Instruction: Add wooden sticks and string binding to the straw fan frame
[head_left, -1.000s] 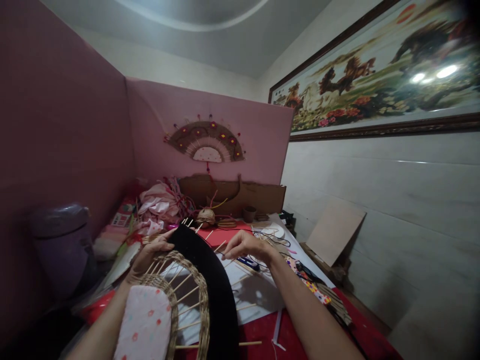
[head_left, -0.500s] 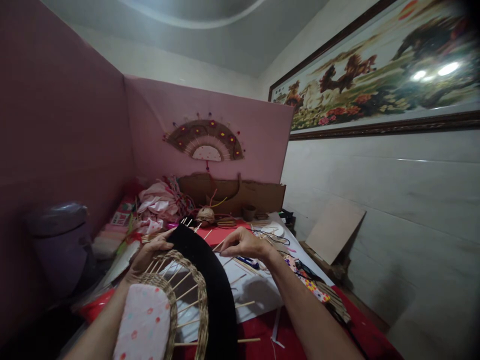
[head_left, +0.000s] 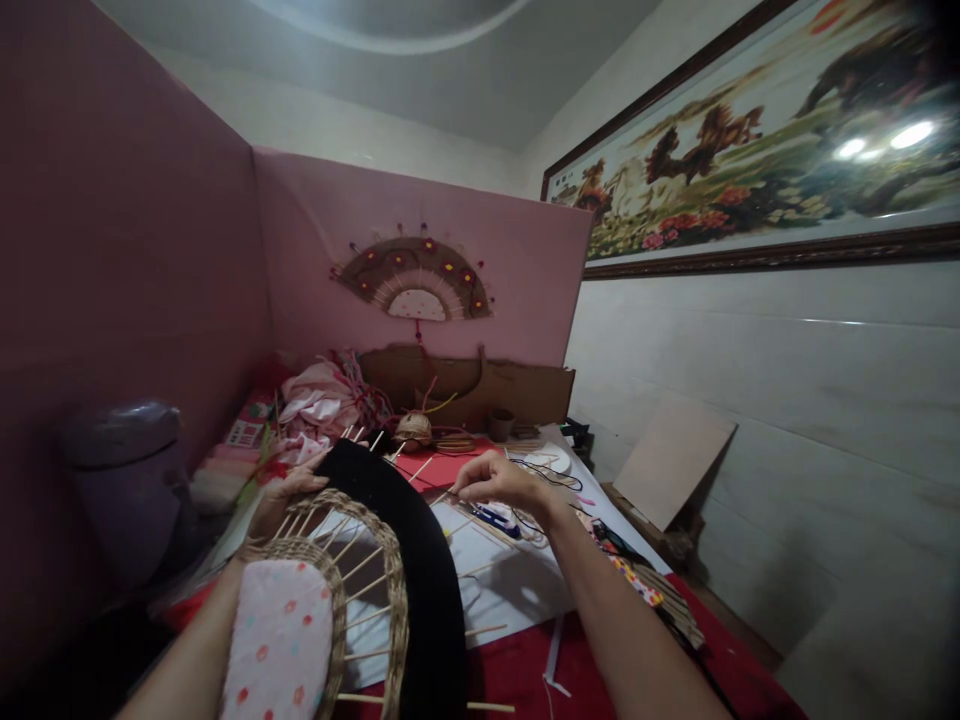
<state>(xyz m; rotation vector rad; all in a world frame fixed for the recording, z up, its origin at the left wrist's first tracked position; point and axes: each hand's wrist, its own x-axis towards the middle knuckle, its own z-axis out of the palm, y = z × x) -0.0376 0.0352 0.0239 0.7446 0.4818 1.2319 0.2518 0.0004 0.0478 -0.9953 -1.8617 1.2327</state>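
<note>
A half-made fan (head_left: 375, 590) lies in front of me: a pink dotted centre pad (head_left: 279, 640), woven straw rings, thin wooden spokes and a wide black band (head_left: 424, 560) round the outside. My left hand (head_left: 281, 492) grips the fan's far left edge, fingers curled over the spokes and band. My right hand (head_left: 499, 480) is closed in a pinch on the tip of one wooden spoke (head_left: 442, 495) sticking out past the black band.
A white sheet (head_left: 517, 580) over a red cloth covers the table. Behind lie pink cloth bundles (head_left: 322, 400), a straw ball (head_left: 412, 428), cardboard (head_left: 480, 385), cords and a blue tool (head_left: 495, 518). A finished fan (head_left: 414, 280) hangs on the pink wall. A purple bin (head_left: 124, 480) stands at left.
The view has shifted slightly and the fan sits a little lower left. My right hand moved a bit left and up along the spokes, still pinching; my left hand keeps its grip.
</note>
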